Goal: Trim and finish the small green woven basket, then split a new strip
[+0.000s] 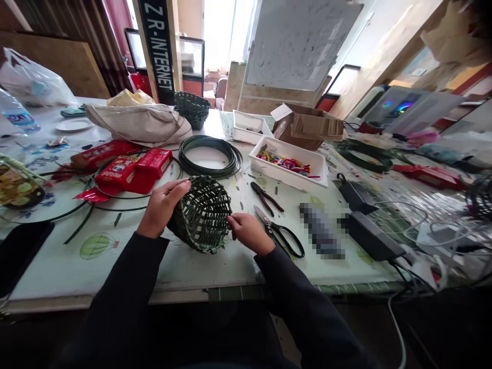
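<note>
A dark green woven basket (203, 215) is tilted over the table, its open mouth turned toward the right. Around its left side my left hand (163, 205) is closed, the thumb along the upper edge. My right hand (249, 233) pinches at the rim on the right; whether it grips the rim itself or a strip end is too small to tell. Just right of that hand lie scissors (284, 238) with black handles, and beyond them pliers (266, 197) with dark handles. Behind the basket rests a coil of dark green strip (209, 156).
Red packets (134, 169) and loose strips lie at the left. A white tray (290, 174) of colourful pieces, a cardboard box (307, 125) and a second woven basket (192, 108) stand farther back. Black power adapters (369, 236) with cables are at the right, a black phone-like slab (25, 253) at the left.
</note>
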`<control>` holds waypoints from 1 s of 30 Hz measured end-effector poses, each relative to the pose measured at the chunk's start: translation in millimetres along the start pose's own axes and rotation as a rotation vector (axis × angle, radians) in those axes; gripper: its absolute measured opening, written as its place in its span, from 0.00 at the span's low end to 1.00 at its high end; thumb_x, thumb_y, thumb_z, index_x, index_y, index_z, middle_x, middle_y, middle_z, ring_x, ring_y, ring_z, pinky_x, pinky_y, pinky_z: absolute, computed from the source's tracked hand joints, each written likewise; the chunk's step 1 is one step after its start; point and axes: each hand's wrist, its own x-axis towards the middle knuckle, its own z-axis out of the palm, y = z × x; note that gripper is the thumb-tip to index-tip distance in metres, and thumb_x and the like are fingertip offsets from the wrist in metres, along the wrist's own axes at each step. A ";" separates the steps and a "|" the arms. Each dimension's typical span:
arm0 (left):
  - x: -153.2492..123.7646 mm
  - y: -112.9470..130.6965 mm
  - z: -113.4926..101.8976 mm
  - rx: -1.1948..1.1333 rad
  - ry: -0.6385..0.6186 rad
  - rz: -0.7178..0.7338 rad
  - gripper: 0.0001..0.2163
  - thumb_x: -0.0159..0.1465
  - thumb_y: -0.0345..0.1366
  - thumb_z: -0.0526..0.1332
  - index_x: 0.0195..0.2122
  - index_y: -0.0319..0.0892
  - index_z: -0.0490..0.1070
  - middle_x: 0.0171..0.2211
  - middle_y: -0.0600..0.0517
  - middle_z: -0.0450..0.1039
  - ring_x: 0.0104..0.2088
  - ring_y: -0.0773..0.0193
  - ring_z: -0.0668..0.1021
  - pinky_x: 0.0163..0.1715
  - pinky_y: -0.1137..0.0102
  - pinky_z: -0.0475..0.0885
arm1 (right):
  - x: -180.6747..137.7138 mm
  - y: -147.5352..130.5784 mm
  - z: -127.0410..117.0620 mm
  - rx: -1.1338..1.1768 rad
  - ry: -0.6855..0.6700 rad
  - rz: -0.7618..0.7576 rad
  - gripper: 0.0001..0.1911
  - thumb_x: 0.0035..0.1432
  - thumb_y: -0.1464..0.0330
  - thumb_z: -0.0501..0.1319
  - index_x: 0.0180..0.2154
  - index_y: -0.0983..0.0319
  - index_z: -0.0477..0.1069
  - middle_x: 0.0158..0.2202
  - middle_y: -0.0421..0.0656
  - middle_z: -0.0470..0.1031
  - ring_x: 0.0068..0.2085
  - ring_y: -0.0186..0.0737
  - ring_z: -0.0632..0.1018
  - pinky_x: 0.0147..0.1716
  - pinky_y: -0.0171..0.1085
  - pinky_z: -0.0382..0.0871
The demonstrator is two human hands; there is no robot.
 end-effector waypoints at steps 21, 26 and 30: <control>28.4 73.4 38.1 0.519 -0.609 0.411 0.29 0.61 0.60 0.46 0.39 0.42 0.76 0.41 0.46 0.76 0.44 0.52 0.75 0.48 0.63 0.65 | -63.1 43.1 27.4 0.448 0.337 0.034 0.19 0.58 0.61 0.57 0.47 0.64 0.69 0.36 0.49 0.77 0.32 0.42 0.76 0.33 0.39 0.70; -15.9 23.5 -13.5 0.352 -0.410 0.328 0.39 0.54 0.62 0.56 0.64 0.52 0.52 0.66 0.47 0.49 0.65 0.45 0.53 0.62 0.51 0.49 | -46.9 50.0 40.2 0.547 0.346 -0.049 0.19 0.59 0.61 0.57 0.48 0.65 0.68 0.40 0.52 0.78 0.39 0.46 0.79 0.39 0.43 0.72; -48.4 -31.1 -18.7 0.218 -0.461 0.263 0.47 0.49 0.56 0.66 0.66 0.59 0.43 0.69 0.50 0.39 0.67 0.44 0.47 0.62 0.48 0.49 | -42.5 50.1 44.5 0.552 0.336 -0.054 0.17 0.58 0.61 0.57 0.46 0.65 0.70 0.39 0.51 0.79 0.36 0.47 0.79 0.37 0.45 0.73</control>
